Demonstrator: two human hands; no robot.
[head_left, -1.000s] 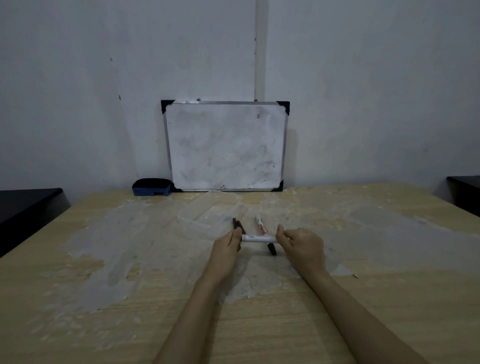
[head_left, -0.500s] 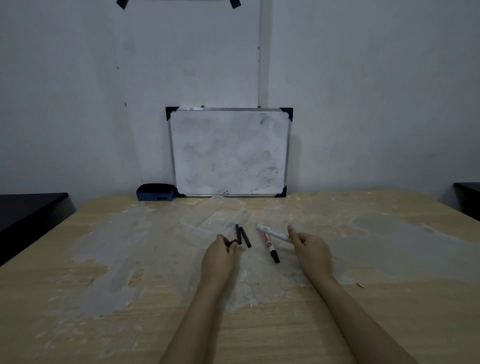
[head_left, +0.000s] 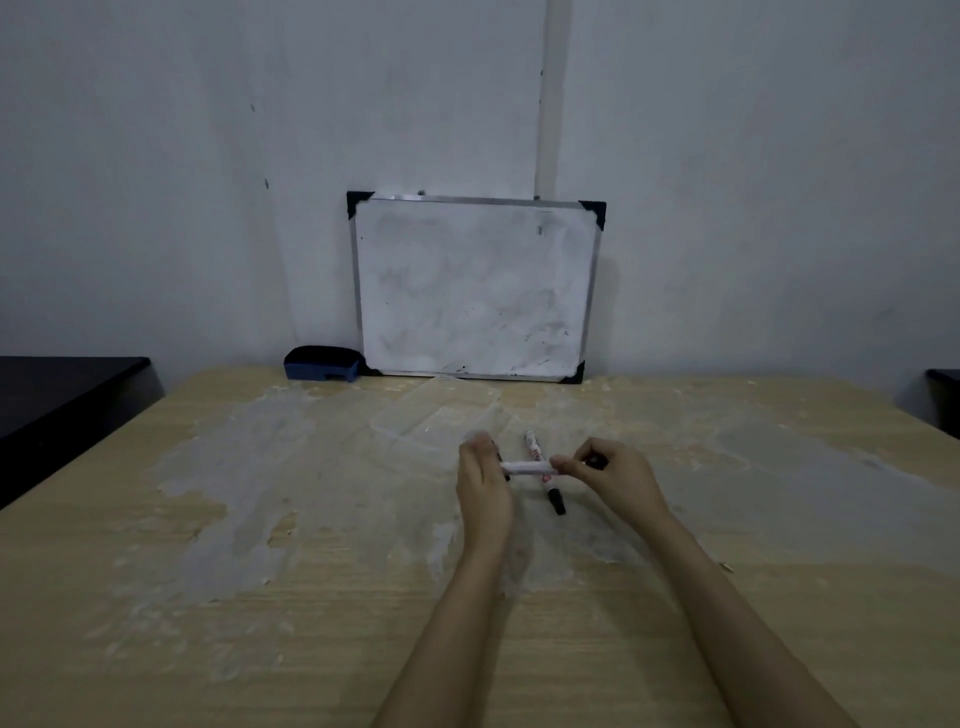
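I have the white marker (head_left: 530, 468) held up off the table (head_left: 260, 597), caught between both hands. Its long axis runs straight across, left to right, roughly level. The left hand (head_left: 483, 486) is curled round its left end, back of the hand toward me, so I cannot see which end of the marker it covers. The right hand (head_left: 610, 475) pinches the right end between thumb and fingertips. Something dark shows just past those fingertips, but I cannot tell what it is.

Directly under the grip, a second marker (head_left: 534, 448) lies on the table, crossing the held one almost at right angles. Its long axis runs away from me, with the black cap at the near end, just below and between the hands, and the pale end beyond the grip.

Well beyond the grip, a whiteboard (head_left: 475, 286) leans upright against the wall, smudged grey. A blue eraser (head_left: 322, 362) sits beside its lower left corner, far off to the left of the hands.
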